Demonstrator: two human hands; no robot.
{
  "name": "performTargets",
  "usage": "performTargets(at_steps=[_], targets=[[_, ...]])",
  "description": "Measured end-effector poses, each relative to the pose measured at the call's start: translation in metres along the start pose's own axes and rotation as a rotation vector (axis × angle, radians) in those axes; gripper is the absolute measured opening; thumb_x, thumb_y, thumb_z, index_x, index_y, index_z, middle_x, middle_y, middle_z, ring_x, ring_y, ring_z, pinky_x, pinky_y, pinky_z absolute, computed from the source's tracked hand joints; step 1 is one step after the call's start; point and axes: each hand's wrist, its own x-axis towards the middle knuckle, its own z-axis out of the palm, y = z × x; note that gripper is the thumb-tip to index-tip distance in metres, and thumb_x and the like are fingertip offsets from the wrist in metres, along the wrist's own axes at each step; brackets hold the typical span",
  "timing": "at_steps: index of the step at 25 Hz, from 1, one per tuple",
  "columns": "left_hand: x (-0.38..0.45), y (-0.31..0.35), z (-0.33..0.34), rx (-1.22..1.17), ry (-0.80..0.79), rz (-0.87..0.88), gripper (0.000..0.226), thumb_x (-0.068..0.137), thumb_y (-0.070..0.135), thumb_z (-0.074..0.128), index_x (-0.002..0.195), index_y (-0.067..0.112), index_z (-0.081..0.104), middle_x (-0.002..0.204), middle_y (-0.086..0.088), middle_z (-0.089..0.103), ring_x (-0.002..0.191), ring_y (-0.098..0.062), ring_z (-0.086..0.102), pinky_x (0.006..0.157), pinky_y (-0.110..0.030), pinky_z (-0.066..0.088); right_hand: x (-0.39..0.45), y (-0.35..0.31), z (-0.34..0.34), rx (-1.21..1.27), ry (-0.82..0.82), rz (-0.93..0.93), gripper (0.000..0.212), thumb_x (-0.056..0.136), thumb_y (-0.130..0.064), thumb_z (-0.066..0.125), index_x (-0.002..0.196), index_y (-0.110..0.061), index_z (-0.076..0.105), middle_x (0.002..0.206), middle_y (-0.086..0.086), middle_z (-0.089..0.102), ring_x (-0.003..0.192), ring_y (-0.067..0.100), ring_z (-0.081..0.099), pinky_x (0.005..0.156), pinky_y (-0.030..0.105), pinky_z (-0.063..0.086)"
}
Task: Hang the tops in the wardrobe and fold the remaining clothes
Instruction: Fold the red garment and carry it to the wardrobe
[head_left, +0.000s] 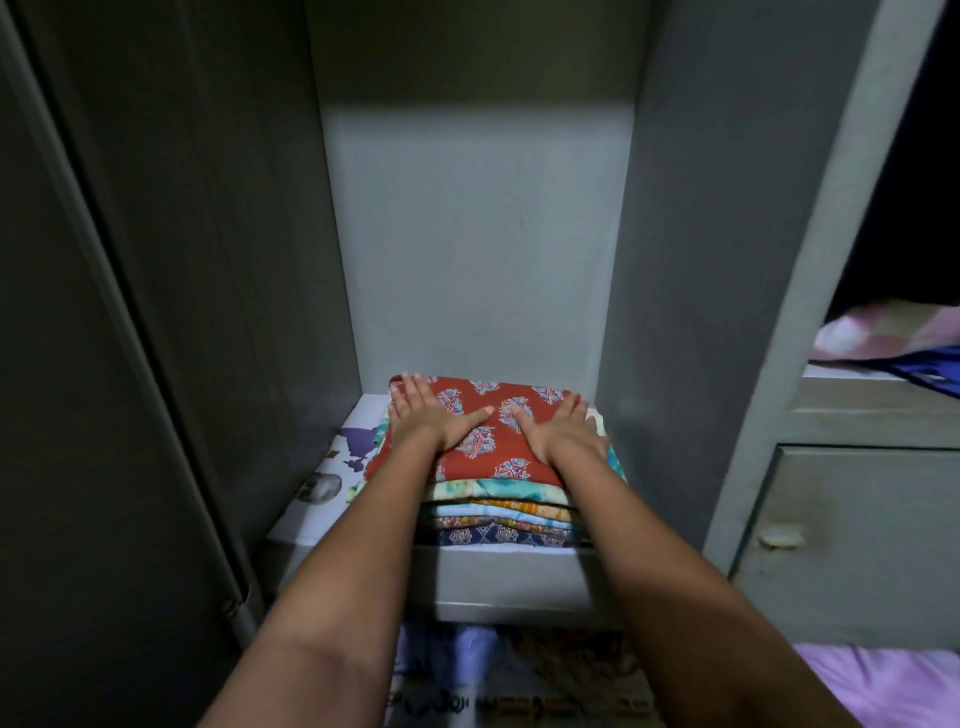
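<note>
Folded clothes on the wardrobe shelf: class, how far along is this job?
Done: a stack of folded clothes sits on the shelf, a red printed piece on top. In hand: the left hand and right hand press flat on that piece. Left: no hung tops show here, so the hanging cannot be judged.

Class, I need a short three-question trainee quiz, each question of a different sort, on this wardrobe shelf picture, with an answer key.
1. True or false: both hands press flat on the red printed garment.
2. Multiple choice: the stack of folded clothes lies on (A) a hanger rail, (B) the wardrobe shelf, (C) the bed.
3. Fill in: under the stack the shelf is lined with printed ____.

Key: 1 true: left hand and right hand lie open, fingers straight. 2 B. 3 paper.
</note>
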Motion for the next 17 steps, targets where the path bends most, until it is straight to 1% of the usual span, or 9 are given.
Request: performTargets(at_steps=[3,5,8,9,11,12,14,16,17], targets=[[-0.01,-0.012,-0.023,-0.213,-0.088,0.096,0.106,0.083,0.075,0.035,0.151,0.009,-0.011,0.157,-0.008,-0.021,0.144,-0.026,-0.02,0.116,-0.046,-0.008,-0.01,0.018,-0.009,0.117,-0.033,0.085,0.104,0.081,-0.081,0.023,0.152,-0.008,0.002,0.159,0.013,0.011,0.144,0.034,0.017,0.115,0.05,0.02],[-0.023,-0.019,-0.039,-0.318,-0.007,0.125,0.089,0.093,0.062,0.031,0.152,0.004,-0.001,0.159,-0.012,-0.011,0.146,-0.027,-0.014,0.118,-0.046,-0.005,-0.02,0.027,-0.023,0.254,-0.035,0.123,0.098,0.084,-0.077,0.028,0.151,-0.006,0.015,0.154,0.017,0.025,0.139,0.037,0.028,0.112,0.05,0.028],[-0.056,-0.018,-0.057,-0.438,0.158,0.119,0.072,0.099,0.051,0.033,0.147,-0.001,0.021,0.158,-0.017,0.012,0.147,-0.032,0.003,0.119,-0.048,0.007,-0.056,0.031,-0.053,0.361,0.054,-0.036,0.069,0.096,-0.058,0.034,0.138,-0.004,0.04,0.14,0.019,0.047,0.126,0.035,0.047,0.101,0.04,0.039],[-0.069,-0.016,-0.062,-0.497,0.161,0.12,0.073,0.098,0.053,0.035,0.146,-0.001,0.023,0.157,-0.019,0.016,0.146,-0.034,0.008,0.118,-0.049,0.011,-0.072,0.03,-0.065,0.401,0.067,-0.094,0.063,0.098,-0.053,0.035,0.137,-0.004,0.042,0.139,0.018,0.048,0.125,0.035,0.048,0.099,0.038,0.039],[-0.097,-0.009,-0.062,-0.634,0.129,0.111,0.082,0.092,0.062,0.038,0.142,-0.002,0.028,0.15,-0.027,0.027,0.139,-0.045,0.023,0.114,-0.056,0.021,-0.106,0.036,-0.08,0.495,0.085,-0.175,0.063,0.099,-0.05,0.036,0.141,-0.003,0.038,0.144,0.018,0.043,0.131,0.034,0.042,0.104,0.036,0.034],[-0.116,-0.004,-0.059,-0.662,0.127,0.109,0.081,0.091,0.062,0.039,0.14,-0.002,0.031,0.147,-0.029,0.033,0.135,-0.047,0.03,0.111,-0.057,0.026,-0.125,0.044,-0.084,0.575,0.066,-0.212,0.062,0.1,-0.047,0.037,0.141,-0.001,0.038,0.145,0.018,0.042,0.133,0.033,0.04,0.105,0.034,0.032],[-0.164,0.006,-0.055,-0.688,0.146,0.137,0.073,0.096,0.055,0.038,0.145,0.002,0.03,0.149,-0.02,0.035,0.137,-0.036,0.034,0.114,-0.047,0.027,-0.164,0.062,-0.082,0.76,-0.025,-0.279,0.054,0.1,-0.041,0.041,0.134,0.0,0.047,0.136,0.015,0.052,0.127,0.031,0.047,0.105,0.034,0.034],[-0.222,0.015,-0.046,-0.759,0.156,0.192,0.069,0.098,0.05,0.037,0.149,0.006,0.025,0.153,-0.012,0.031,0.14,-0.028,0.031,0.117,-0.039,0.022,-0.202,0.086,-0.073,0.86,-0.115,-0.294,0.048,0.098,-0.043,0.044,0.128,-0.006,0.056,0.129,0.01,0.059,0.119,0.026,0.055,0.105,0.036,0.039],[-0.249,0.017,-0.039,-0.798,0.144,0.201,0.066,0.099,0.047,0.038,0.15,0.006,0.025,0.154,-0.011,0.03,0.141,-0.026,0.029,0.116,-0.035,0.021,-0.227,0.099,-0.072,0.879,-0.137,-0.297,0.046,0.099,-0.041,0.045,0.127,-0.007,0.056,0.127,0.008,0.059,0.117,0.022,0.055,0.103,0.033,0.039]])
